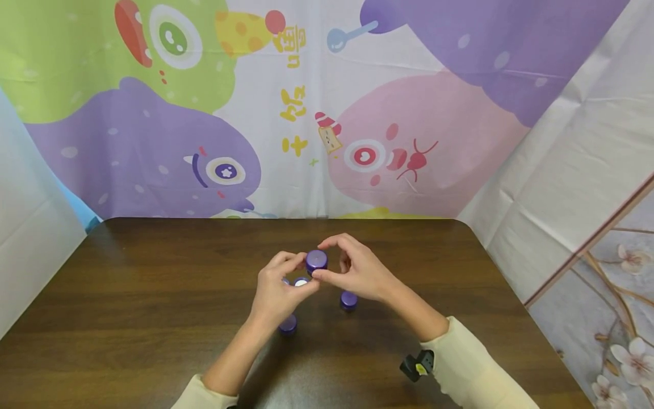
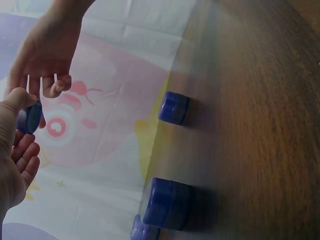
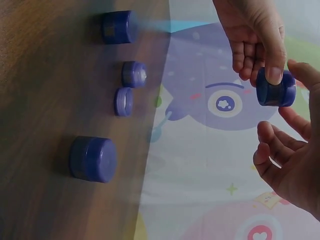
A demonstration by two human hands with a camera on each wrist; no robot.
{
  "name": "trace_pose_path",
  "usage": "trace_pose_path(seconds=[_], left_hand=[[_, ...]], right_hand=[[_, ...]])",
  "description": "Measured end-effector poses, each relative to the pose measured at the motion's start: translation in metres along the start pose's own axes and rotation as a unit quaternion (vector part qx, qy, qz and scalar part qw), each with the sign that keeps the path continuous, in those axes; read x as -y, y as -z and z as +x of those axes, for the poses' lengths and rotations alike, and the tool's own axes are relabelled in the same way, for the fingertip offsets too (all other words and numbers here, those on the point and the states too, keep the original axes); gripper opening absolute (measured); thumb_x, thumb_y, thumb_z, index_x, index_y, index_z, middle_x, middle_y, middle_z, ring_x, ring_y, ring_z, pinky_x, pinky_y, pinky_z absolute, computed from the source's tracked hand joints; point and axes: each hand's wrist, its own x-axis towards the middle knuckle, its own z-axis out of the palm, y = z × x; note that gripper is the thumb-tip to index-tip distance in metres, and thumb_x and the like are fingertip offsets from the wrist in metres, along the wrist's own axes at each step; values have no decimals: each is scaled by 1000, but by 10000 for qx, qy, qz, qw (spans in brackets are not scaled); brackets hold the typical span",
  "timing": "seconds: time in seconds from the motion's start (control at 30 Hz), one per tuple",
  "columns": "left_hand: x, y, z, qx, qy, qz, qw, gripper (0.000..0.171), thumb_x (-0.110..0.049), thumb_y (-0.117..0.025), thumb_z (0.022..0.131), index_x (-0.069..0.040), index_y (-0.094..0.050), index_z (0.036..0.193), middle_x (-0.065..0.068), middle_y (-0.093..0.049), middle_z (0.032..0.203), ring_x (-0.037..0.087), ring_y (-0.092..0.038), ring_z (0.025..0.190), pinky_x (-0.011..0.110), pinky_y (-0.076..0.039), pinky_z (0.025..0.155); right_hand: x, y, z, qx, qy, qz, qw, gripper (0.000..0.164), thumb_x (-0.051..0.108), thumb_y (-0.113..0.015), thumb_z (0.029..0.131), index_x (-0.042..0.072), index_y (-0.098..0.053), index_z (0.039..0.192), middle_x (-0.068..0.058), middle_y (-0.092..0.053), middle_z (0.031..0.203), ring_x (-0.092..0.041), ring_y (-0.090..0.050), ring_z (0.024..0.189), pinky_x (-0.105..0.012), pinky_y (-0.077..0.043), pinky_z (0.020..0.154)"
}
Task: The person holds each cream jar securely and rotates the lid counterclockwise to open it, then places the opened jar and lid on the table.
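Observation:
A small round purple jar with a lid is held up above the table between both hands. My left hand grips its body from the left, the thumb across the side in the right wrist view. From the other side my right hand curves its thumb and index finger round the lid; its other fingers are free of the jar. Beneath the hands stand a smaller purple jar with a white top and a low purple ring-like lid, partly covered by the left hand in the head view.
One lidded purple jar stands on the brown wooden table to the right, another purple jar nearer me beside the left wrist. A cartoon-printed cloth hangs behind the table's far edge. A small black device sits by the right sleeve.

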Motion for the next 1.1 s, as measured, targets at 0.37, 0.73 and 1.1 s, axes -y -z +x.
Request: trace_pose_path(seconds=[0.37, 0.73, 1.1], left_hand=[[1, -1, 1, -47, -147, 4, 9999, 33, -10, -81, 67, 0, -72, 98, 6, -65, 86, 17, -63, 80, 21, -52, 65], [2, 0, 0, 68, 111, -63, 9999, 37, -7, -80, 66, 1, -71, 101, 5, -65, 87, 17, -62, 80, 19, -48, 58], [3, -2, -2, 189, 165, -45, 9997, 38, -7, -79, 68, 4, -70, 103, 5, -64, 87, 14, -60, 79, 21, -49, 57]], right_hand=[[-2, -1, 0, 213, 162, 160, 9995, 42, 17, -68, 85, 11, -55, 124, -2, -55, 109, -7, -44, 59, -19, -41, 52], [-4, -3, 0, 6, 185, 13, 9998, 39, 22, -74, 80, 10, -57, 113, -2, -56, 102, -5, -43, 58, -19, -40, 51], [-4, -2, -2, 195, 259, 52, 9995, 47, 19, -71, 82, 9, -55, 125, -4, -56, 108, -5, -44, 59, -19, -43, 52]])
